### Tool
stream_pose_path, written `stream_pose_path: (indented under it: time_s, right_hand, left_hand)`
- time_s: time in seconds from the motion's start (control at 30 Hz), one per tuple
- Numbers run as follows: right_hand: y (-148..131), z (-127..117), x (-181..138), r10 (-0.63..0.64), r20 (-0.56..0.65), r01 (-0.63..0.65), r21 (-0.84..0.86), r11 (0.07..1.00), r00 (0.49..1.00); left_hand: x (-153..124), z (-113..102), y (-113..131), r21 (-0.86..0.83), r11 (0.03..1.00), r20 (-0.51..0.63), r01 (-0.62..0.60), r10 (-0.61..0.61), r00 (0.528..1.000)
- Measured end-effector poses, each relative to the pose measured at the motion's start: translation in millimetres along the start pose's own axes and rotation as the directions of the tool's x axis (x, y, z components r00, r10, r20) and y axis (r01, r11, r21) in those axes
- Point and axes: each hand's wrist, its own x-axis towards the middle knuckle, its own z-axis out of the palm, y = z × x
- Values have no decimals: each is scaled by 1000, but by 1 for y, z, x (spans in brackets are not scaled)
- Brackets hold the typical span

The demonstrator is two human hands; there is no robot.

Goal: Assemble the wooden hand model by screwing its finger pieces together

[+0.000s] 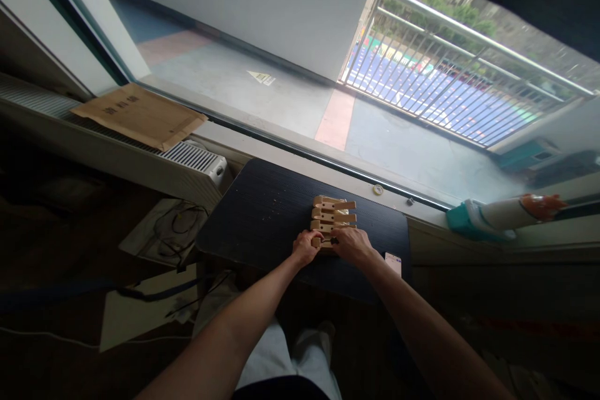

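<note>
A set of light wooden pieces, slotted together in a row, lies on a small dark table. My left hand is closed around the near left end of the wooden assembly. My right hand is closed on its near right end, and a small dark object shows between the two hands; I cannot make out what it is. Both forearms reach in from the bottom of the view.
A phone lies on the table by my right wrist. A radiator with a cardboard sheet stands at left. Cables and papers lie on the floor. A window sill with a teal and white object runs behind.
</note>
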Motion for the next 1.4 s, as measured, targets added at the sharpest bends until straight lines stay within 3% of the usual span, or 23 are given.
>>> stream_pose_path:
  time_s: [0.1, 0.33, 0.57, 0.73, 0.8, 1.03, 1.27, 1.4]
  right_hand:
    - [0, -1, -1, -70, 12, 71, -31, 997, 997]
    - [0, 6, 0, 121, 13, -122, 62, 991, 993]
    - [-1, 3, -3, -99, -23, 97, -57, 994, 995]
    - [-2, 11, 2, 146, -24, -145, 36, 989, 989]
    - [1, 12, 1, 180, -16, -179, 60, 982, 984]
    - [7, 7, -2, -94, -24, 93, -71, 993, 995]
    - [11, 15, 2, 136, 23, -137, 120, 983, 991]
    - [11, 22, -5, 96, -35, -93, 100, 991, 995]
  left_hand:
    - [0, -2, -3, 10, 1000, 28, -7, 7, 1000]
    - [1, -2, -12, 25, 999, 61, -28, 26, 998]
    - [2, 0, -12, 12, 1000, 62, -15, 14, 998]
    - [2, 0, -12, 7, 1000, 63, -10, 10, 998]
    - [3, 0, -12, -2, 1000, 63, -6, 6, 998]
    - [2, 1, -13, -13, 1000, 64, 5, -4, 998]
    - [3, 2, -12, 5, 1000, 67, 13, -14, 998]
    - [5, 1, -10, 16, 1000, 56, 11, -12, 998]
